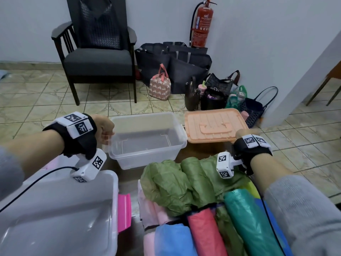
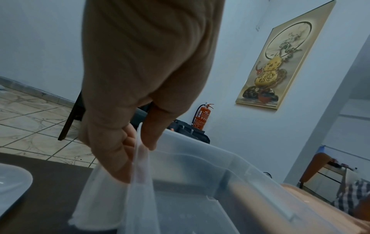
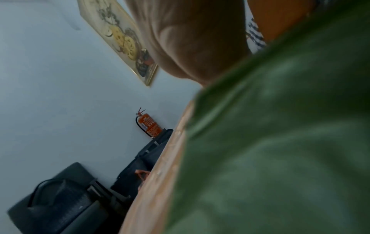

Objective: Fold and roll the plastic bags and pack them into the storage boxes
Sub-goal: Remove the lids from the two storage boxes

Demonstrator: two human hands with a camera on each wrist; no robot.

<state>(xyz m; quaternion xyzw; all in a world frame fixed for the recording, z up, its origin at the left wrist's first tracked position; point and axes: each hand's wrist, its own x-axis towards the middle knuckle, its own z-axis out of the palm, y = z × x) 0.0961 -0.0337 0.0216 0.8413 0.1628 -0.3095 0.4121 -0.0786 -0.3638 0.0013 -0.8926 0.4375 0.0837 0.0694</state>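
Left hand (image 1: pixel 103 129) grips clear box (image 1: pixel 147 139); extinguisher (image 1: pixel 202 24) reads "SRI".

The left hand (image 2: pixel 124 110) pinches the rim of a clear box (image 2: pixel 200 182), fingers (image 2: pixel 120 158) outside, thumb (image 2: pixel 152 126) inside. Behind stand a fire extinguisher (image 2: pixel 202 118) and a picture (image 2: pixel 280 63) on the wall.

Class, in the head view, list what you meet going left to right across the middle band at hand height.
left hand → clear storage box → orange lid → right hand
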